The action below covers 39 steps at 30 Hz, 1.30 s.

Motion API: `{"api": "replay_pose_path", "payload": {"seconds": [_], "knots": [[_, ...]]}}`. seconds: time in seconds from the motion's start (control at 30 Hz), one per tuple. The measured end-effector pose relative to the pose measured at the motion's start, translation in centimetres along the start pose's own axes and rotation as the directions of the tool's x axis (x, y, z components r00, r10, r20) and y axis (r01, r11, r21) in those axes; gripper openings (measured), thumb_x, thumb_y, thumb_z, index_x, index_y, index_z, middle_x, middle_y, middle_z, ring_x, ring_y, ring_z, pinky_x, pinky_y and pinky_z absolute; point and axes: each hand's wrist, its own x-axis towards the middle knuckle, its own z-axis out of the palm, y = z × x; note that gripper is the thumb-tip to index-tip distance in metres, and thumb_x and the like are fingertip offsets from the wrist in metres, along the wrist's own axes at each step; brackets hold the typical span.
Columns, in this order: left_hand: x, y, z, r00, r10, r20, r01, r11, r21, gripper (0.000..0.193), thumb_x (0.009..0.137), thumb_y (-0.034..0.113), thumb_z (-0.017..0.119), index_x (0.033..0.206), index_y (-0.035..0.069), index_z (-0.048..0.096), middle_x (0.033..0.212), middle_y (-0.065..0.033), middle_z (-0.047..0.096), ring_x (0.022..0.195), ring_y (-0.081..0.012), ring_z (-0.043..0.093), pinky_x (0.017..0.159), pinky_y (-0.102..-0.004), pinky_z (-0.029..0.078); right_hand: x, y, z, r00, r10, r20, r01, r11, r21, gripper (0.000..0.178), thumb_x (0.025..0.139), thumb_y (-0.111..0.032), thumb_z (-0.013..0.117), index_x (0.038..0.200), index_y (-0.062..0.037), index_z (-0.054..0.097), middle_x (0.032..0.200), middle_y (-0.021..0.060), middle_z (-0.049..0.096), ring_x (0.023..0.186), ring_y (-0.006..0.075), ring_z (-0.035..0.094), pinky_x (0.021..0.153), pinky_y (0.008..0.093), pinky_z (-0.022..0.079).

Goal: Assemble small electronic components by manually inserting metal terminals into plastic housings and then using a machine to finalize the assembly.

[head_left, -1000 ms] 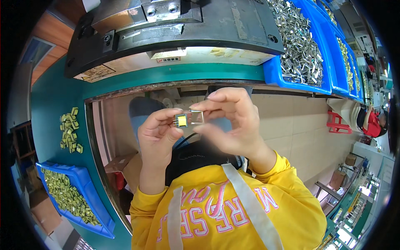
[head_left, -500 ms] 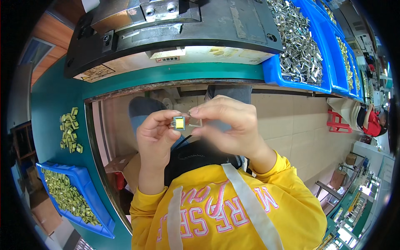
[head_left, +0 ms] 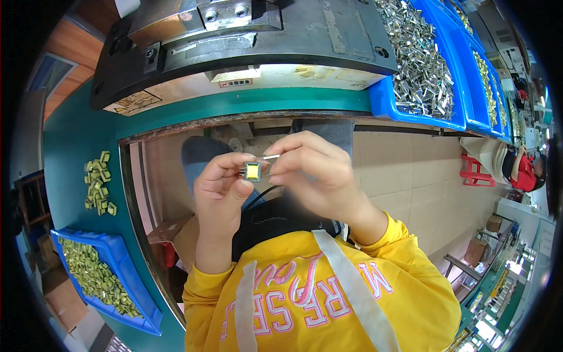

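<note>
We saw the left hand (head_left: 219, 183) pinched a yellow-centred component (head_left: 252, 171) | right hand (head_left: 316, 169) held a metal bracket (head_left: 271, 157) just beside it

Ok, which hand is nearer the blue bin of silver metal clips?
Right. The right hand, with one metal clip, is apart from the blue bin, below and left of it in the view; the left hand, gripping a small transformer, is farther left.

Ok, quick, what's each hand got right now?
Left hand: closed, pinching a small yellow-centred part.
Right hand: closed, holding a silvery metal piece in its fingers.
</note>
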Motion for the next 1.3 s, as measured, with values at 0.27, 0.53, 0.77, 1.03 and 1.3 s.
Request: {"api": "replay_pose_path", "payload": {"seconds": [0.27,0.53,0.77,1.03,1.3], "knots": [[-0.3,0.1,0.0,1.000,-0.013,-0.009,0.013,1.000,0.025,0.037,0.078,0.021,0.067,0.104,-0.001,0.052,0.099,-0.0087,0.059,0.089,-0.0127,0.057,0.081,-0.0249,0.043,0.0,-0.1,0.1,0.998,0.046,0.032,-0.049,0.994,0.100,0.015,0.064,0.005,0.067,0.076,-0.0006,0.059,0.087,0.0124,0.057,0.074,0.0209,0.058,0.064,0.0266,0.047],[-0.2,0.0,0.2,1.000,0.007,-0.011,-0.007,1.000,0.027,0.035,0.077,0.020,0.068,0.102,0.000,0.053,0.100,-0.0091,0.057,0.091,-0.0142,0.055,0.082,-0.0258,0.042,-0.2,-0.2,0.0,0.998,0.057,0.006,-0.057,0.996,0.066,0.018,0.062,0.003,0.070,0.077,-0.0013,0.061,0.088,0.0107,0.055,0.076,0.0193,0.056,0.064,0.0264,0.046],[0.0,-0.3,0.0,0.999,0.045,0.002,-0.045,0.999,0.020,0.031,0.077,0.016,0.067,0.100,0.000,0.055,0.098,-0.0092,0.056,0.092,-0.0153,0.054,0.081,-0.0261,0.043,-0.4,-0.3,0.3,0.998,0.059,0.007,-0.059,0.992,0.112,0.018,0.063,0.002,0.071,0.077,-0.0018,0.062,0.088,0.0102,0.055,0.075,0.0188,0.056,0.064,0.0260,0.046],[-0.2,-0.3,0.2,0.999,0.052,0.000,-0.052,0.999,-0.015,0.029,0.076,0.010,0.067,0.100,-0.001,0.056,0.098,-0.0092,0.057,0.089,-0.0149,0.055,0.080,-0.0258,0.044,-0.7,-0.6,0.4,0.991,0.131,0.039,-0.137,0.967,0.217,0.017,0.063,0.001,0.072,0.077,-0.0021,0.062,0.089,0.0098,0.054,0.079,0.0182,0.055,0.069,0.0263,0.045],[-0.3,-0.4,0.1,0.999,0.046,-0.012,-0.046,0.998,-0.035,0.028,0.075,0.008,0.067,0.099,-0.002,0.056,0.097,-0.0097,0.057,0.088,-0.0148,0.056,0.078,-0.0255,0.045,-1.2,-0.6,1.0,0.990,0.142,0.001,-0.140,0.969,0.204,0.020,0.061,0.002,0.073,0.078,-0.0026,0.063,0.089,0.0095,0.054,0.079,0.0178,0.056,0.068,0.0261,0.046]]}}
